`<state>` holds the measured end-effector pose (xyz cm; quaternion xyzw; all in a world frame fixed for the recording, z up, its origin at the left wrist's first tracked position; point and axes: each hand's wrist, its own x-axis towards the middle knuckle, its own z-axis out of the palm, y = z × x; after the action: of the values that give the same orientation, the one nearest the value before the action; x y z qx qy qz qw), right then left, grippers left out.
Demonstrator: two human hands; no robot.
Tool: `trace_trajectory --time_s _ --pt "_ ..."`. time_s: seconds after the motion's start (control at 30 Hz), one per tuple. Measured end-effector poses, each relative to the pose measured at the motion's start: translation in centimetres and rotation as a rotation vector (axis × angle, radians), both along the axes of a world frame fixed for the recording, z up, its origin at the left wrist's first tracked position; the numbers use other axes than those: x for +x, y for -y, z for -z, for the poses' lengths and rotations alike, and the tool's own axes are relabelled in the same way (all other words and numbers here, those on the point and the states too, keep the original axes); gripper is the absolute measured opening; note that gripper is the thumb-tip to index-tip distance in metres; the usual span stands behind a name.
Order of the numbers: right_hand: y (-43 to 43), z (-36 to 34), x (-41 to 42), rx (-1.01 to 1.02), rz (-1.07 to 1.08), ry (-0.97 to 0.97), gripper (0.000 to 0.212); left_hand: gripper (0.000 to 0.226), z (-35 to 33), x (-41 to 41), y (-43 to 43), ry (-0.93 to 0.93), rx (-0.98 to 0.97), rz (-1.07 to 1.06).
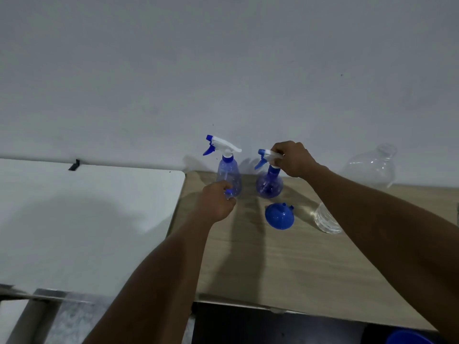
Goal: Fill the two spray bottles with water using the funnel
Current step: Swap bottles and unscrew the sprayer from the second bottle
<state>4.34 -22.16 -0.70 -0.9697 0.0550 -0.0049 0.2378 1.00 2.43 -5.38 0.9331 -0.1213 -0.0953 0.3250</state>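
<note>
Reaching forward over the wooden counter (285,269), two bare forearms frame the scene. Between them, a blue funnel (279,216) rests mouth-down on the wood with its spout pointing up, and just right of it stands a clear glass (326,220), partly hidden by the right forearm. Farther back, the left hand (217,202) has its fingers (229,192) curled against the base of the taller spray bottle (228,175), which stands upright. Beside it, the right hand (293,158) pinches the white and blue trigger head of the rounder spray bottle (269,183), fingers clamped on it. At the far right, against the wall, sits a large clear plastic bottle (370,167). A white counter (87,219) adjoins on the left.
</note>
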Motion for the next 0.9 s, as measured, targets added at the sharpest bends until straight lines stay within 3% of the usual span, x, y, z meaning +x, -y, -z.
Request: trace_trajectory --time_s 0.17,0.3,0.4,0.5,0.73,0.9 --pt "0.0 0.2 1.2 -0.029 -0.058 -0.074 0.029 0.03 -0.4 1.6 -0.1 0.065 -0.009 -0.072" --pt "-1.3 -1.5 1.3 -0.025 -0.042 0.05 0.053 0.063 -1.4 3.7 0.6 -0.017 -0.073 -0.173" --pt "-3.3 -2.8 1.2 -0.08 -0.093 0.245 0.044 0.064 -1.4 4.8 1.3 -0.082 -0.178 -0.171" --pt "-5.7 -3.4 1.3 -0.028 -0.174 0.286 0.038 0.055 -0.7 5.1 1.6 -0.041 -0.174 -0.202" --pt "-10.4 -2.0 0.9 0.008 -0.275 0.12 0.051 0.057 0.7 3.1 1.0 -0.053 -0.276 -0.215" --pt "-11.5 -1.1 -0.9 -0.329 -0.307 -0.046 0.046 0.058 2.0 -0.3 -0.4 -0.059 -0.327 -0.203"
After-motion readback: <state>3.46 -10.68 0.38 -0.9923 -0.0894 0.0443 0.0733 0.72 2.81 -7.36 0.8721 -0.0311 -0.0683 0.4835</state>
